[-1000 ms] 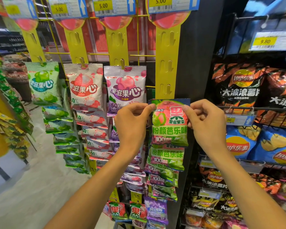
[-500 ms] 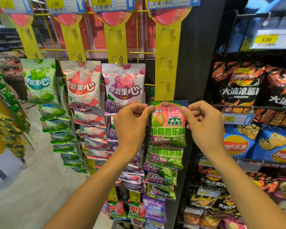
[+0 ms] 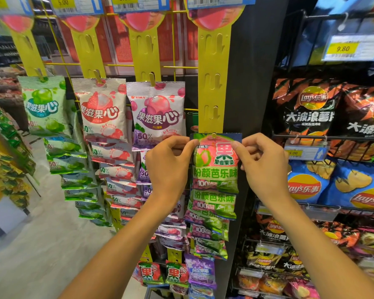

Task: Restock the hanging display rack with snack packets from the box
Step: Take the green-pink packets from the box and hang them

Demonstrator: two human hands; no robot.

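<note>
Pinching the top corners of a green snack packet [image 3: 216, 162], the left hand [image 3: 168, 167] and the right hand [image 3: 260, 164] are holding it flat against the rightmost yellow hanging strip [image 3: 212, 83], each grip closing thumb and forefinger on the packet's sealed upper edge. A yellow tab is showing through the packet's hang hole, though whether the packet is fully seated on it is hard to tell. More green packets of the same kind [image 3: 212, 203] are hanging directly below, overlapping like shingles, and the lowest ones are blurring into each other. The supply box is not in view. Price labels [image 3: 138, 2] along the top edge are being cut off by the frame, with only a "5.00" partly readable. Three neighbouring strips to the left are carrying columns of fruit-gummy bags [image 3: 156, 113] in green, pink and purple, their lower rows partly hidden behind the left forearm. To the right, wire shelves [image 3: 307, 137] are holding black and blue crisp bags [image 3: 307, 108], the far ones running out of the picture; a "9.80" tag [image 3: 342, 48] is sitting above them. A pale shop floor [image 3: 41, 244] is stretching away at lower left, beside a slanted rack of yellow and green packets [image 3: 9, 160] too blurred to read.
</note>
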